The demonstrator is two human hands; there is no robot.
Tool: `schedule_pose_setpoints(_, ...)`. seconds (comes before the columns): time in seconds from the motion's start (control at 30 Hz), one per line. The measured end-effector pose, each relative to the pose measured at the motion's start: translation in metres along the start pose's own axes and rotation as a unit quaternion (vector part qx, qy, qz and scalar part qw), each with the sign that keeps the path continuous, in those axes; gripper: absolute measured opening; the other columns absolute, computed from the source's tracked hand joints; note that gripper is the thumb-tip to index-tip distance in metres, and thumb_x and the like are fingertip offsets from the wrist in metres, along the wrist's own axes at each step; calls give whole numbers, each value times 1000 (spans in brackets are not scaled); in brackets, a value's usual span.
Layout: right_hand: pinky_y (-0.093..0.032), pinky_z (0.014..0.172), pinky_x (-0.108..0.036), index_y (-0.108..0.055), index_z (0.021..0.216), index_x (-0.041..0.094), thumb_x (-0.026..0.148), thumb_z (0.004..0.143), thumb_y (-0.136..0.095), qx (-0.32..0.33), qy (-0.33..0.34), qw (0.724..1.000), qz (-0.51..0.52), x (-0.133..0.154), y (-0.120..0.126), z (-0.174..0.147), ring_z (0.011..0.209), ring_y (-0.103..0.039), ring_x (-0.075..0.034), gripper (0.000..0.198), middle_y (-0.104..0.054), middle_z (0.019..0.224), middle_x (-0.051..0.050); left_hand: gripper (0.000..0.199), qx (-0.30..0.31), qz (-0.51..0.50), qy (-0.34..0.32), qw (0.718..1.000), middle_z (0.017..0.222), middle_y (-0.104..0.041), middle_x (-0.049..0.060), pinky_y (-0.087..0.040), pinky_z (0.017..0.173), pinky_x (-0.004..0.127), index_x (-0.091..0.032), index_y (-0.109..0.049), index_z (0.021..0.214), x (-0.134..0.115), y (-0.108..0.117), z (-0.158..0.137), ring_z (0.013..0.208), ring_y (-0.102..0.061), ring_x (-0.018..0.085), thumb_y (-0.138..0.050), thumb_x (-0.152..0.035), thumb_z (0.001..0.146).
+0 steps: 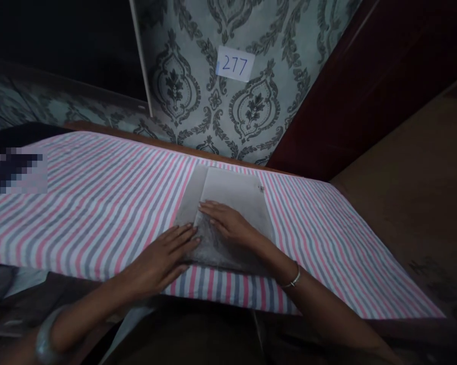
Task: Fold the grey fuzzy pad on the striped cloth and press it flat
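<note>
A flat, pale grey rectangular packet point(234, 187) with a slightly shiny, crinkled surface lies on the striped cloth. A straight fold or edge runs down its left side, and a small dark mark shows near its upper right corner. My left hand point(167, 256) rests with its fingers spread, the fingertips on the packet's lower left part. Flat across the middle, near that fold, lies my right hand point(228, 220), fingers stretched out to the left. Neither hand grips anything. Whether the packet holds something inside, I cannot tell.
A white, pink and grey striped cloth point(99, 203) covers the table. Behind it stand a patterned wall with a paper point(235, 64) marked 277 and a dark screen point(61, 45). Dark red furniture point(327, 101) rises at the right. A blurred-out patch point(15, 175) lies far left.
</note>
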State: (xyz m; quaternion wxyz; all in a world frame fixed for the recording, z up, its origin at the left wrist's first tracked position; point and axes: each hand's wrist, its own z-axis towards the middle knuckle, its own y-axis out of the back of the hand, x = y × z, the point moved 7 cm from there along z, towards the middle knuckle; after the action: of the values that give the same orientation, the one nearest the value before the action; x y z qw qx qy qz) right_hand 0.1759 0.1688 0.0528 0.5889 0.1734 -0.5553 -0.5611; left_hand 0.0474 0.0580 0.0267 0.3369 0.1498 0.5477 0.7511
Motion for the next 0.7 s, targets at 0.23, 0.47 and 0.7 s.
schedule_pose_setpoints(0.23,-16,122,-46,-27,155,27,48,103,-35,165,11,978,-129,-8,-45,48,152,-15,-21,57,-26,162,-3,61,-52,112,20,992,160,-31,11,-34,116,49,-18,-32,153,-12,-20,-17,147,-28,29,-48,-22,94)
schedule_pose_setpoints(0.47,-15,121,-49,-26,156,24,49,101,-36,136,-86,973,-165,-72,-33,91,152,-14,-26,61,-22,164,-4,60,-81,134,-5,988,155,-40,11,-46,109,45,-18,-41,149,-12,-12,-15,143,-38,27,-49,-22,90)
schedule_pose_setpoints(0.7,-12,121,-51,-25,156,22,50,102,-33,110,-154,965,-182,-113,-24,123,152,-12,-28,62,-20,164,-6,63,-101,118,-2,988,155,-41,9,-45,111,44,-20,-42,149,-9,-19,-18,142,-39,28,-51,-17,87)
